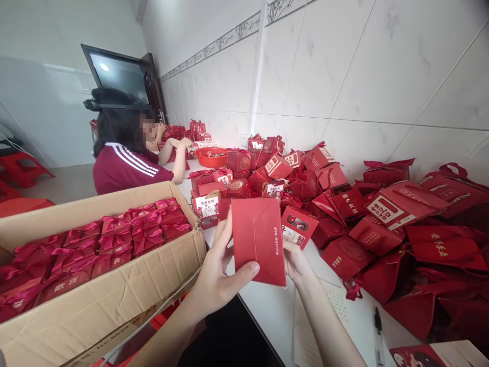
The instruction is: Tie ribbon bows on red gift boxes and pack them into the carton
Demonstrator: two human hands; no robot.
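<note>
A red gift box (260, 239) is held up above the table's front edge, one flat face with a seam and small gold print towards me. My left hand (225, 270) grips its left side, with the thumb lying across the lower part of that face. At the box's right edge is my right hand (297, 260), its fingers bent and partly hidden behind the box. Just behind the box, to the right, stands a red box with an oval window (300, 222). A white box with printed figures (207, 208) sits behind it to the left.
Left is a cardboard carton (114, 300) of ribboned red boxes. Piled red boxes (346, 204) line the wall. An orange basin (211, 158) sits further back, near a person in a maroon shirt (130, 171). Paper (305, 326) and a pen (378, 334) lie in front.
</note>
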